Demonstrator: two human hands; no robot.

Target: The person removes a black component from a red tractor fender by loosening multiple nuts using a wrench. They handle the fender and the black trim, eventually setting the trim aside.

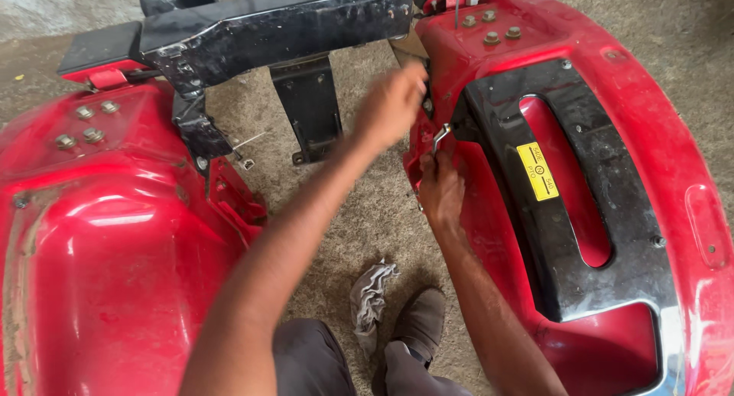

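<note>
Two glossy red sheet-metal fenders fill the frame's sides: the left red fender point(115, 235) across the lower left, the right red fender point(650, 136) sweeping from top centre to the lower right. Between them a strip of grey-brown dusty ground point(367, 212) stays open from the middle down to the bottom edge, the only free room for the arms. Across the top a scuffed black steel crossbar point(283, 21) bridges both fenders, with one black bracket plate point(310, 105) hanging below it into the gap.

The left hand point(394, 105), its forearm stretched diagonally up from the bottom left of centre, reaches the inner edge of the right fender just under the crossbar; its fingers are curled in against the metal, but what they pinch cannot be told. The right hand point(442, 189), forearm rising from the bottom right of centre, sits just below it, its fingers closed around a small bent silver metal tool point(440, 136) whose tip stands against the fender's inner edge, centre frame.

Four bolts show on each fender top. One black moulded panel point(566, 235) with one yellow rectangular sticker point(537, 171) covers the right fender. One crumpled grey rag point(371, 297) lies on the ground beside one dark shoe point(419, 323).
</note>
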